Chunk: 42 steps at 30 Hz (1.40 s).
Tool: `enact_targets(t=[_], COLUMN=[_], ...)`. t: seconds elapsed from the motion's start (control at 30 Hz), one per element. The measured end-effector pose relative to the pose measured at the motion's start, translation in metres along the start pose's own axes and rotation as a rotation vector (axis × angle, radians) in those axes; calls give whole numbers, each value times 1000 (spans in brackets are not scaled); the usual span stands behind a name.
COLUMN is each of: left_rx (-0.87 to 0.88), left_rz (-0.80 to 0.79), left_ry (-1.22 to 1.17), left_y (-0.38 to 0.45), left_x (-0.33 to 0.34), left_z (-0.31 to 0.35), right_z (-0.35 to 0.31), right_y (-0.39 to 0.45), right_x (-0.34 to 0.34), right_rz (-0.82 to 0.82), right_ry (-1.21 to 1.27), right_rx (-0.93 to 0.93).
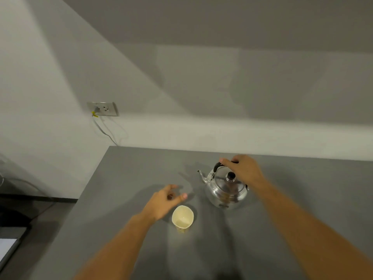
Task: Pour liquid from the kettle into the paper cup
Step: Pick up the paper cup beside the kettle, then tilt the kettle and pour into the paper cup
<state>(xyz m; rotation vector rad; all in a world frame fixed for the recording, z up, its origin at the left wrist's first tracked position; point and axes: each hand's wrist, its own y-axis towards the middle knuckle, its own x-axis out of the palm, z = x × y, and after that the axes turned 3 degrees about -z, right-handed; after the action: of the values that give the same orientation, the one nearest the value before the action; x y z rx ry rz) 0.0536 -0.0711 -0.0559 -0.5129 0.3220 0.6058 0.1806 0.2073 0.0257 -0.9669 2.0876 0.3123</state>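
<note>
A shiny steel kettle [226, 188] with a black lid knob and a black handle stands upright on the grey table [121, 178], its spout pointing left. My right hand [242, 170] is wrapped over the handle at the top of the kettle. A pale yellow paper cup [182, 218] stands upright in front and to the left of the kettle, and it looks empty inside. My left hand [165, 201] hovers just behind and left of the cup with its fingers apart, holding nothing and not touching the cup.
The table's left edge runs diagonally from the wall toward me. A wall socket [103, 109] with a plugged cable [105, 132] sits on the white wall to the back left. Dark furniture and a white sheet [6, 249] lie beyond the left edge.
</note>
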Motion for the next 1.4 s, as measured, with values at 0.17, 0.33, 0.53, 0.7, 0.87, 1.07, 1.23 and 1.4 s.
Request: enact_targets(t=[0.17, 0.33, 0.53, 0.7, 0.87, 1.07, 1.23, 1.4], left_rx=[-14, 1, 17, 10, 12, 23, 18, 4], left_rz=[-89, -80, -3, 43, 53, 61, 65, 52], left_ry=[-84, -58, -75, -82, -102, -94, -111, -136], left_y=[-21, -28, -27, -27, -29, -32, -34, -35], left_x=[24, 46, 63, 68, 70, 70, 70, 69], left_z=[-26, -43, -45, -45, -45, -40, -36, -36], right_z=[-9, -17, -22, -28, -35, -44, -56, -67], right_y=[-37, -62, -84, -94, -100, -104, -108, -112], right_x=[3, 4, 6, 11, 18, 27, 34, 42], right_rz=[-14, -23, -34, -62, -53, -58, 21, 35], right_ry=[-23, -52, -94, -203, -365, -488, -613, -721], right_rx=[-32, -40, -61, -101, -137, -212, -375, -446])
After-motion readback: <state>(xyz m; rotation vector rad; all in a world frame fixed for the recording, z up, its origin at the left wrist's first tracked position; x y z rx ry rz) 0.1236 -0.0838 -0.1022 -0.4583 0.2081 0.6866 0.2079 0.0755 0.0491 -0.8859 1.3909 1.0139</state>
